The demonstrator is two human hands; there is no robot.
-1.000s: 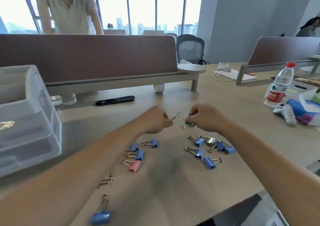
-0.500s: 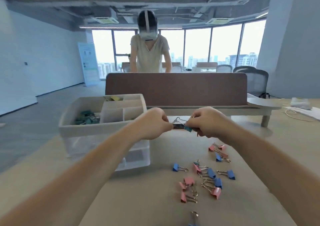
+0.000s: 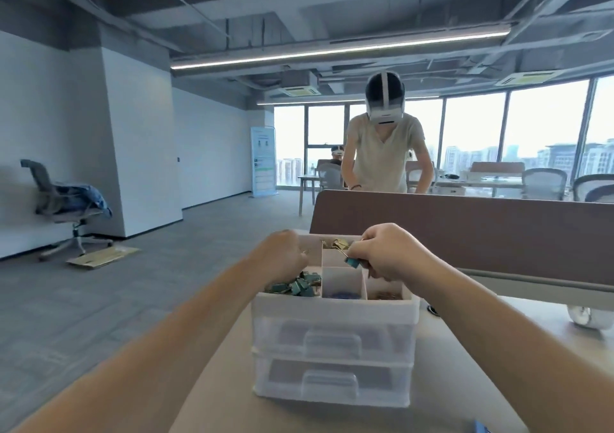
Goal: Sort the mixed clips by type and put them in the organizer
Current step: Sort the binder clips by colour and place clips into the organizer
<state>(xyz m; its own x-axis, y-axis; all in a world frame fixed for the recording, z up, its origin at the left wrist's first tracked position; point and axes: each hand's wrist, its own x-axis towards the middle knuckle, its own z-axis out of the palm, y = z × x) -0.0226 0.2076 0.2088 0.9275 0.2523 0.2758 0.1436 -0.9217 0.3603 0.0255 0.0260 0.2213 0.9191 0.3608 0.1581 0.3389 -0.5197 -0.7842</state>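
Desk (image 3: 465, 382) is carrying the organizer (image 3: 332, 306), open top tray facing you. You're holding both hands over the tray. Left hand (image 3: 282, 253) is curling over the big left bin of green clips (image 3: 295, 286). There's a gold glint at its fingertips; can't tell if it's gripping anything. Right hand (image 3: 382, 255) is pinching the blue binder clip (image 3: 351, 261) by its body, wire handles slanting up-left. The clip is hanging over the middle cells. The blue-filled cell (image 3: 339, 294) is sitting just below, toward you, right hand nearer.
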